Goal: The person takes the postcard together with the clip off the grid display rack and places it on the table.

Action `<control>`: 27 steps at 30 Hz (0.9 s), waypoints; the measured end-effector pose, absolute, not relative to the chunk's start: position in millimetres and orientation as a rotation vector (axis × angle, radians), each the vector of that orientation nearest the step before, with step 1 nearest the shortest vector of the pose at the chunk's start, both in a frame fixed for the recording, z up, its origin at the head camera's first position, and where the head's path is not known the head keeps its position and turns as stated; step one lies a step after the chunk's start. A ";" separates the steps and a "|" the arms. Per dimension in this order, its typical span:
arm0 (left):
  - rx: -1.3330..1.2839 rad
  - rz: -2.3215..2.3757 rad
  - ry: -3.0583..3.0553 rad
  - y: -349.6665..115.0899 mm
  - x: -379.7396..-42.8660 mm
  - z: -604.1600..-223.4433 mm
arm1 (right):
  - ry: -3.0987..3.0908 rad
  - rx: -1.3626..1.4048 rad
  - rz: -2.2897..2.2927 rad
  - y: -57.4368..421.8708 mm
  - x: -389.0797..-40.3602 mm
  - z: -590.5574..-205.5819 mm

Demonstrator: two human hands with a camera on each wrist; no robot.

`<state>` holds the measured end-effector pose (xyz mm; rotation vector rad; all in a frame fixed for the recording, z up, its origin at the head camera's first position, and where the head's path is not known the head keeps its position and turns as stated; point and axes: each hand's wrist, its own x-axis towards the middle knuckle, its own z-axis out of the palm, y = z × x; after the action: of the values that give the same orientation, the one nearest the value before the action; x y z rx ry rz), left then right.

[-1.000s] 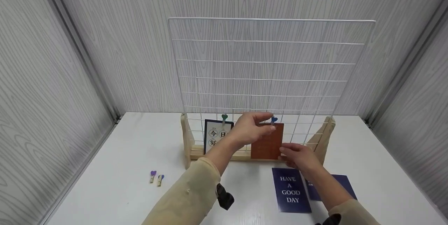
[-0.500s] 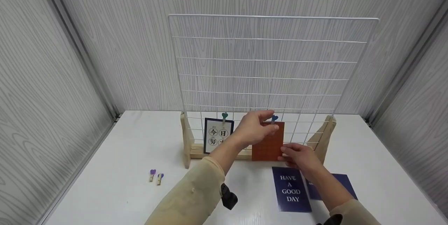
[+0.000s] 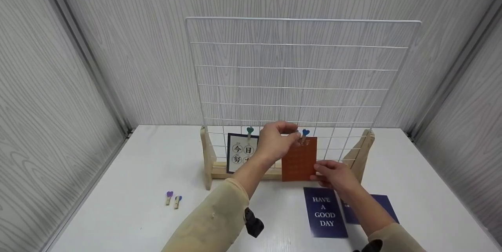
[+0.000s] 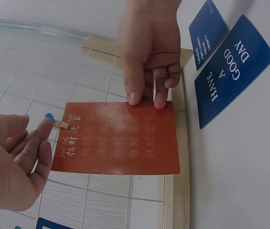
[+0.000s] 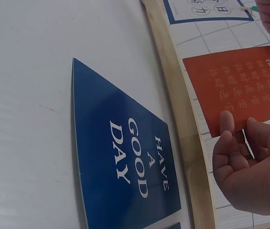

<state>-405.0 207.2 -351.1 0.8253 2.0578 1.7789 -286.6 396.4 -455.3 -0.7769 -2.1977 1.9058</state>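
An orange card [image 3: 299, 160] with Chinese characters hangs on the white wire grid [image 3: 304, 88], its top edge in a small wooden clothespin [image 4: 60, 124] with a blue heart. My left hand [image 3: 274, 142] is just left of that clothespin, fingers loosely bent and nothing between them. In the left wrist view its fingertips are right beside the blue heart. My right hand [image 3: 336, 175] pinches the card's lower right edge between thumb and fingers. To the left, a white card with a dark blue border [image 3: 237, 151] hangs from a clothespin with a green heart [image 3: 250, 130]; my left forearm partly covers it.
Two more heart clothespins, one purple [image 3: 169, 198] and one blue [image 3: 177, 202], lie on the white table at left. A blue "HAVE A GOOD DAY" card [image 3: 325, 213] and another blue card [image 3: 382, 207] lie at right. Wooden feet [image 3: 362, 152] support the grid.
My left hand has let go of the blue-heart clothespin and drawn slightly left, uncovering the clothespin and the card's top. My right hand stays at the card's edge.
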 end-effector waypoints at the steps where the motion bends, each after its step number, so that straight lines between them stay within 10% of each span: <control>1: 0.815 1.792 2.053 207.8 -405.1 -352.1 | -2.199 -0.777 1.903 396.5 -286.6 -455.5; 27: 0.668 1.820 1.700 237.2 -411.3 -363.5 | -2.203 -0.740 1.903 398.1 -287.6 -457.7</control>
<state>-411.3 237.2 -363.5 0.6680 1.7003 1.8202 -287.6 398.1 -457.7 -0.7400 -2.2031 1.9027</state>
